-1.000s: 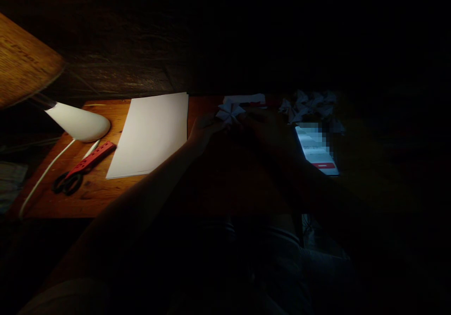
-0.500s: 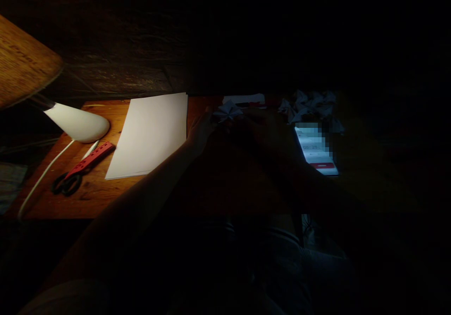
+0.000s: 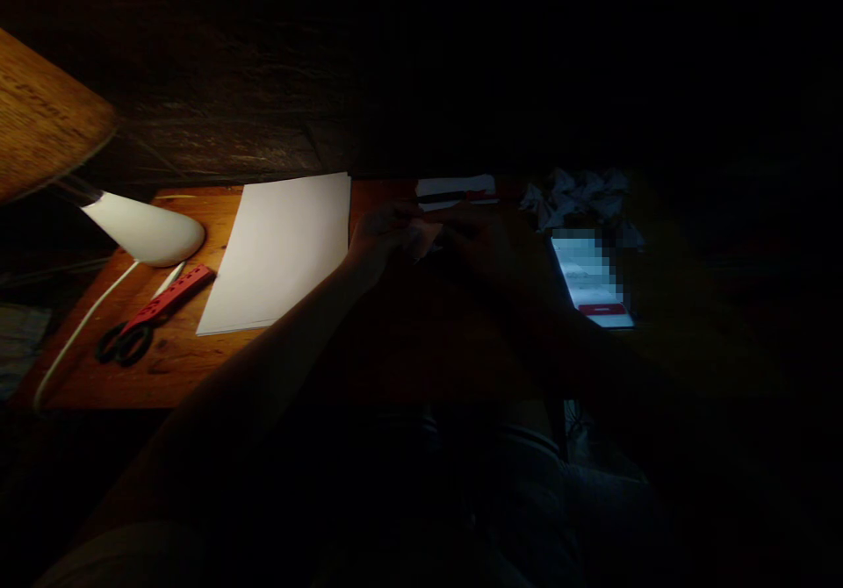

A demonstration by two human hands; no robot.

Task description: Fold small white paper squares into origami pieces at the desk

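Between my hands, over the middle of the wooden table, is a small piece of folded paper (image 3: 423, 238). My left hand (image 3: 382, 232) grips it from the left, its fingers curled around the far side. My right hand (image 3: 475, 235) lies in deep shadow at the paper's right edge, its fingers seeming closed on it, though their outline is faint. Just beyond the hands lies a small stack of white paper (image 3: 454, 186) with a dark and red slim object (image 3: 461, 196) across it.
Left of my hands lies a stack of white sheets (image 3: 283, 250). Further left are red-and-black scissors (image 3: 154, 311) and a lamp with a white base (image 3: 148, 230) and a cord. To the right, a lit phone (image 3: 589, 276) lies before several folded paper pieces (image 3: 576, 195).
The folded paper has turned from a spread, star-like shape to a narrower one and come slightly nearer to me. My fingers have closed in around it.
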